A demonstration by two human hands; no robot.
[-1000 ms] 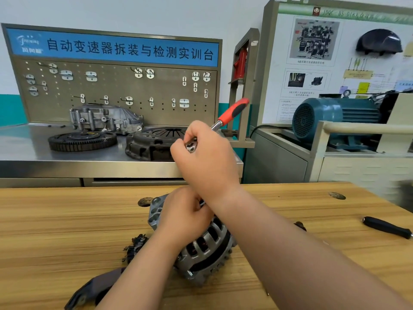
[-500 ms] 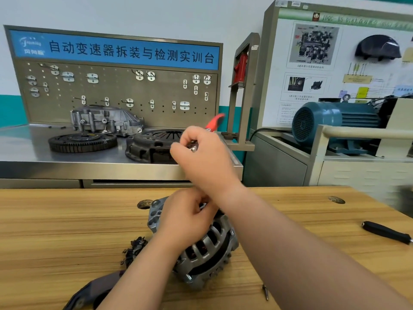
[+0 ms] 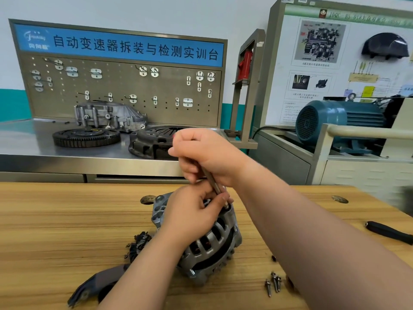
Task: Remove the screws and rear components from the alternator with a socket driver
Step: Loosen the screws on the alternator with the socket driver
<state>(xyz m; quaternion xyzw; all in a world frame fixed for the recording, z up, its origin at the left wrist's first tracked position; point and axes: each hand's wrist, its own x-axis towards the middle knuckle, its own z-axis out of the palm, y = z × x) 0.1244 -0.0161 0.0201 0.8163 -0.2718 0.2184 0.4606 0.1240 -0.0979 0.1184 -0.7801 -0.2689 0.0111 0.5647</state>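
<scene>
Your alternator (image 3: pixel 214 249) shows matt cast grey metal, coppery windings (image 3: pixel 202 243) glinting through its slots; your socket driver (image 3: pixel 214 186) has a dull metal shaft; the workbench (image 3: pixel 55 220) under you is smooth, streaky-grained wood.

Single head-worn view: you look forward and down across light wood-grain tabletop (image 3: pixel 67 220), close below; its far edge mid-frame, grey steel workbench (image 3: pixel 26 142) just behind.

Wooden table (image 3: pixel 55 220); steel bench (image 3: pixel 33 142); pegboard (image 3: pixel 125 86); white-and-teal wall (image 3: pixel 134 10).
</scene>
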